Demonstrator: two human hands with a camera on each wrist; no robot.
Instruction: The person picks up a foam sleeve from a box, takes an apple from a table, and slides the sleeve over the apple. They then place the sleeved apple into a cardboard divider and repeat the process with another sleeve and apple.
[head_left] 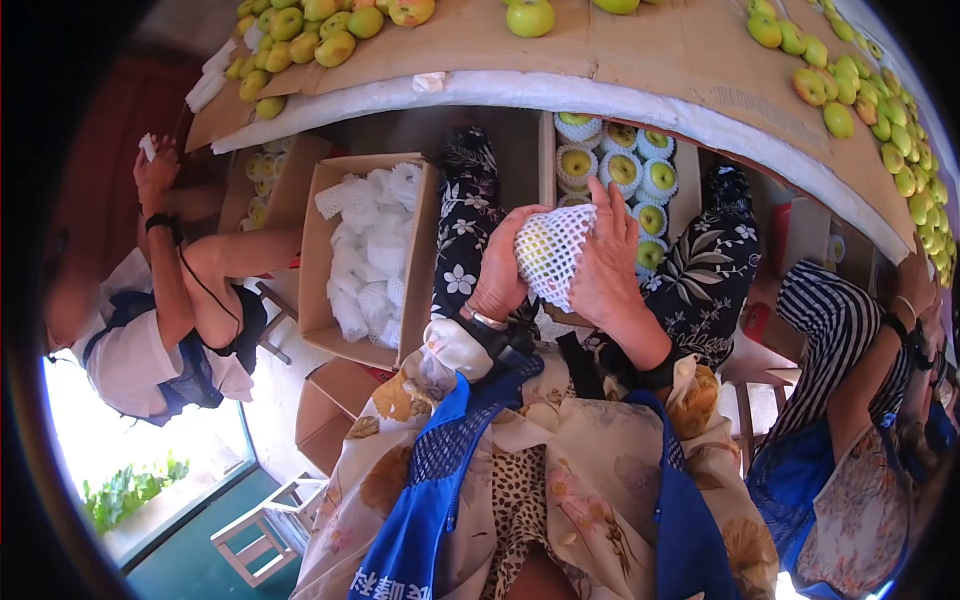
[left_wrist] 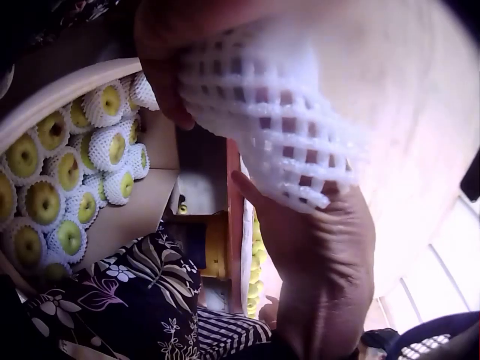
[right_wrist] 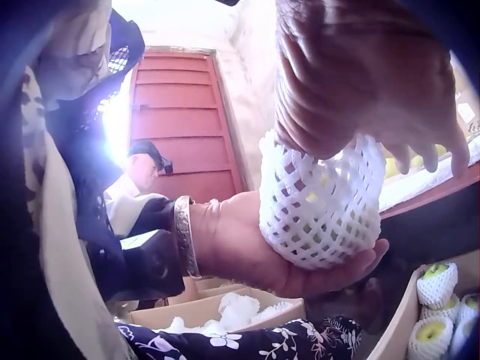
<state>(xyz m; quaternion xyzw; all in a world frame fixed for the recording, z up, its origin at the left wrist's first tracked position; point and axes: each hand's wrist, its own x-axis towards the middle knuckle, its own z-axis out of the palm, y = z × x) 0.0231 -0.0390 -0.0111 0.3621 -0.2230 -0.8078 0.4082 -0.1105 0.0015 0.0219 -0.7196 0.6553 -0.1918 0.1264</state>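
A yellow-green apple in a white foam net [head_left: 555, 250] is between the two hands, above the lap. My left hand [head_left: 505, 262] cups it from the side and below, fingers curved round it, as the right wrist view also shows. Against the other side of the net [right_wrist: 319, 214] rests my right hand [head_left: 610, 262], its fingers extended and pointing away. In the left wrist view, the net [left_wrist: 270, 120] reaches down to the heel of my right hand [left_wrist: 322, 247], and part of my left hand [left_wrist: 169, 75] shows at the top.
A carton [head_left: 410, 335] of white foam nets [head_left: 370, 255] stands at the left. Ahead, another box [head_left: 547, 160] holds netted apples [head_left: 621, 172]. Loose apples [head_left: 335, 48] lie on the cardboard-covered table [head_left: 660, 60]. People sit on both sides.
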